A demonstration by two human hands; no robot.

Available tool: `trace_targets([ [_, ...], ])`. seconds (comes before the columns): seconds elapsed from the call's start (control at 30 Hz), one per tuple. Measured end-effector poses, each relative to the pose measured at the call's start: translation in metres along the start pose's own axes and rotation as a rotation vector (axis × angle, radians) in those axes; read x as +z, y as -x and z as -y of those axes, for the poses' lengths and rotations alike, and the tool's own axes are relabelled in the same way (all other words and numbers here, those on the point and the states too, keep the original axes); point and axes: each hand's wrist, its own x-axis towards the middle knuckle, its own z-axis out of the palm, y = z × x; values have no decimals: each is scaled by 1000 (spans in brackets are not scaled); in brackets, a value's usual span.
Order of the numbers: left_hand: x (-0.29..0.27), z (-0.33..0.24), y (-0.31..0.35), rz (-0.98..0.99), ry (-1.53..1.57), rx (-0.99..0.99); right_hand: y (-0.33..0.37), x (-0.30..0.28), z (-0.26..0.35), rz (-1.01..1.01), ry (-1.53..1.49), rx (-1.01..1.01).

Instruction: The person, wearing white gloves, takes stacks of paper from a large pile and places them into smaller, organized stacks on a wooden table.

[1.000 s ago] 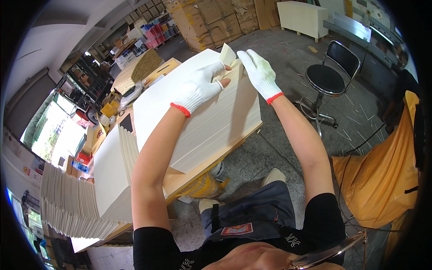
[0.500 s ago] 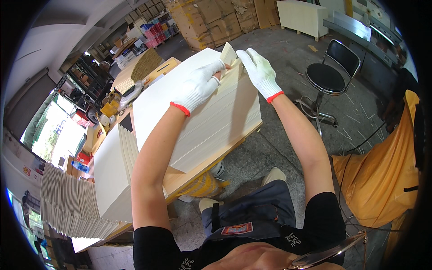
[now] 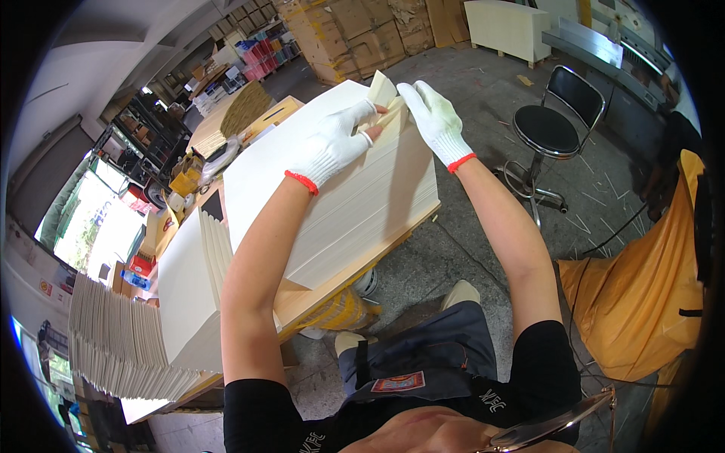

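Note:
A tall stack of pale, thin boards (image 3: pixel 362 200) stands in front of me, its cut edges facing me. At its far right corner a few sheets (image 3: pixel 384 88) stick up at a tilt. Over that corner my left hand (image 3: pixel 336 143), in a white knit glove with bare thumb and fingertip showing, has thumb and forefinger apart at the stack's edge. My right hand (image 3: pixel 432 117), gloved too, lies against the outer side of the raised sheets, its visible fingers stretched out. The raised sheets partly hide what the right fingertips touch.
A fanned pile of boards (image 3: pixel 117 340) is at left, beside another white stack (image 3: pixel 185 294). Tools and boxes crowd the bench behind. To the right are a black stool (image 3: pixel 547 130), a cable and an orange cloth bag (image 3: pixel 642 287). Scraps litter the floor.
My left thumb has moved away from the forefinger, opening a gap between them. My right hand stays nearly in place by the raised sheets.

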Motion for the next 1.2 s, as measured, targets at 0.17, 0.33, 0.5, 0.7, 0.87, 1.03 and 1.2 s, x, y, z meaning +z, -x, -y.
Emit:
trace_targets([
  [0.17, 4, 11, -5, -47, -68, 46, 1, -2, 4, 16, 35, -5],
  [0.33, -4, -14, 3, 13, -59, -17, 3, -3, 5, -7, 44, 10],
  [0.5, -6, -14, 1, 40, -24, -69, 1, -1, 1, 1, 24, 18],
  [0.7, -9, -21, 6, -14, -84, -10, -2, 1, -3, 26, -19, 28],
  [0.87, -9, -19, 4, 14, -63, -31, 2, -3, 4, 27, 62, 52],
  [1.03, -7, -17, 2, 46, -75, -74, 3, -3, 4, 9, 31, 31],
  [1.2, -4, -12, 1, 40, -43, -80, 1, -2, 0, 7, 38, 33],
])
